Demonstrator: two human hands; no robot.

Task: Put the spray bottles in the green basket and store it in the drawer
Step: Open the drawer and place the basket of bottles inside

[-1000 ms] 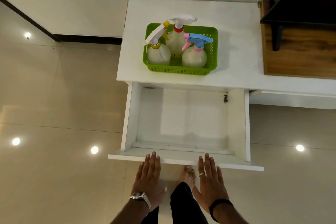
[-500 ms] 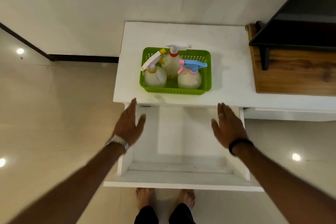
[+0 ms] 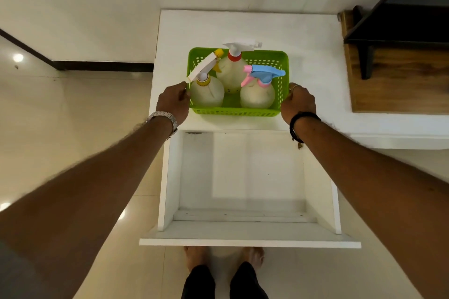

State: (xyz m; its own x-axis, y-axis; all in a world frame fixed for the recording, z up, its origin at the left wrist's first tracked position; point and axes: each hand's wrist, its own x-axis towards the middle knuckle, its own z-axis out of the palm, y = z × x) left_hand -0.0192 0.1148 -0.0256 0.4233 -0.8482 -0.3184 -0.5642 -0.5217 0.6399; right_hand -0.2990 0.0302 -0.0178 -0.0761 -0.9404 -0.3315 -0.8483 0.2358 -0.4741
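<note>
The green basket point(image 3: 233, 112) stands on the white cabinet top point(image 3: 313, 56) with three spray bottles upright in it: one with a white and yellow head point(image 3: 206, 91), one with a white and red head point(image 3: 232, 73), one with a blue and pink head point(image 3: 258, 94). My left hand point(image 3: 173, 102) grips the basket's left side and my right hand point(image 3: 298, 102) grips its right side. Below them the white drawer point(image 3: 252, 234) is pulled out, and nothing lies inside it.
A wooden board point(image 3: 393, 90) with a black stand point(image 3: 398, 24) sits to the right on the cabinet top. A white wall runs behind. Glossy beige floor tiles point(image 3: 60, 128) lie to the left. My bare feet point(image 3: 196, 257) stand just below the drawer front.
Both hands left the drawer front, rose over the open drawer and closed on the two sides of the basket. The view tilted upward a little.
</note>
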